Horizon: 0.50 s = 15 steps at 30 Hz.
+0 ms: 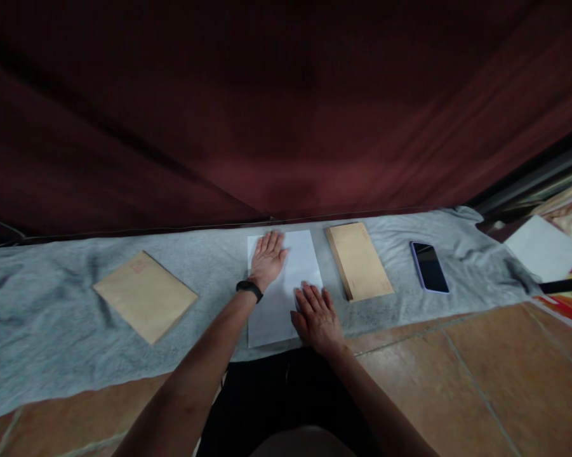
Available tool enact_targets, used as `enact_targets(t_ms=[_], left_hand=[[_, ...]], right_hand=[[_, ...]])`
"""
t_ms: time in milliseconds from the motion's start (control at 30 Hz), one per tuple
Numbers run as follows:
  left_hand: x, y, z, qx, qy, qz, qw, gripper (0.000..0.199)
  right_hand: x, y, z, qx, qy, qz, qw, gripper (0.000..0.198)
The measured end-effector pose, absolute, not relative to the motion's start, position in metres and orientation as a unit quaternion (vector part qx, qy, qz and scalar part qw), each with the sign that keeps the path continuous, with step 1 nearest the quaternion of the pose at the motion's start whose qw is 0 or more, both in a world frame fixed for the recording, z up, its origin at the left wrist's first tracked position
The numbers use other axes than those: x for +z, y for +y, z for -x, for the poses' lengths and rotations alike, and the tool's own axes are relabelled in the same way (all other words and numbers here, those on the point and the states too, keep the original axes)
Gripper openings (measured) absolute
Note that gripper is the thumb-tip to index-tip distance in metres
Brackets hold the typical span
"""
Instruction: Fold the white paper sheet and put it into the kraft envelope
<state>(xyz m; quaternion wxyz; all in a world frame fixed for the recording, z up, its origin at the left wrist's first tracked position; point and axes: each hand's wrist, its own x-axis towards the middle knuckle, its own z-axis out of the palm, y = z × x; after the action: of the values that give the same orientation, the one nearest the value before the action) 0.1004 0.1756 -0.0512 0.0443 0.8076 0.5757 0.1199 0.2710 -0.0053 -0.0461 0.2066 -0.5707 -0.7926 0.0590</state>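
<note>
A white sheet of paper [273, 314] lies flat in front of me on a grey cloth. My left hand [268, 257], with a black band on the wrist, rests palm down on its upper part, fingers stretched out. Lower down, at the sheet's right edge, my right hand [318, 317] also lies flat with its fingers extended. Just right of the paper sits a stack of brown envelopes [362, 261] with red print. Another brown envelope [145, 297], or a thin pile of them, lies turned at an angle to the left.
The grey cloth [219, 254] covers a long, narrow surface. A phone [430, 268] in a purple case lies at the right. Behind hangs a dark red curtain [266, 158]. Tiled floor [419, 349] shows along the near side. Colourful printed material [571, 298] is at the far right.
</note>
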Motion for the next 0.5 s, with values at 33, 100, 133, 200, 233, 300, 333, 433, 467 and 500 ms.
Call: enact_targets(t_ms=[33, 100, 133, 200, 233, 300, 333, 433, 467, 500], left_hand=[[-0.051, 0.174, -0.11, 0.114, 0.553, -0.824, 0.052, 0.059], [-0.052, 0.172, -0.128, 0.103, 0.496, -0.86, 0.064, 0.057], [-0.052, 0.172, -0.136, 0.1, 0.466, -0.877, 0.068, 0.056], [-0.052, 0.172, -0.148, 0.097, 0.416, -0.901, 0.072, 0.054], [-0.052, 0.173, -0.152, 0.098, 0.402, -0.908, 0.072, 0.053], [-0.051, 0.178, -0.154, 0.102, 0.396, -0.91, 0.07, 0.053], [-0.05, 0.181, -0.154, 0.104, 0.403, -0.907, 0.068, 0.053], [-0.048, 0.19, -0.146, 0.108, 0.445, -0.887, 0.065, 0.057], [-0.048, 0.192, -0.142, 0.109, 0.46, -0.879, 0.065, 0.058], [-0.047, 0.193, -0.138, 0.11, 0.474, -0.871, 0.064, 0.058]], right_hand=[[-0.046, -0.005, -0.271, 0.059, -0.792, 0.572, 0.205, 0.057], [-0.046, -0.005, -0.271, 0.06, -0.79, 0.576, 0.201, 0.057], [-0.046, -0.004, -0.27, 0.061, -0.789, 0.578, 0.199, 0.057], [-0.046, -0.004, -0.27, 0.062, -0.789, 0.579, 0.197, 0.058], [-0.046, -0.004, -0.27, 0.062, -0.79, 0.578, 0.196, 0.058], [-0.045, -0.004, -0.27, 0.062, -0.79, 0.577, 0.196, 0.058], [-0.045, -0.003, -0.27, 0.061, -0.79, 0.577, 0.196, 0.058], [-0.044, -0.003, -0.27, 0.059, -0.79, 0.579, 0.194, 0.058], [-0.044, -0.003, -0.27, 0.059, -0.79, 0.579, 0.194, 0.058], [-0.044, -0.003, -0.27, 0.059, -0.79, 0.578, 0.194, 0.058]])
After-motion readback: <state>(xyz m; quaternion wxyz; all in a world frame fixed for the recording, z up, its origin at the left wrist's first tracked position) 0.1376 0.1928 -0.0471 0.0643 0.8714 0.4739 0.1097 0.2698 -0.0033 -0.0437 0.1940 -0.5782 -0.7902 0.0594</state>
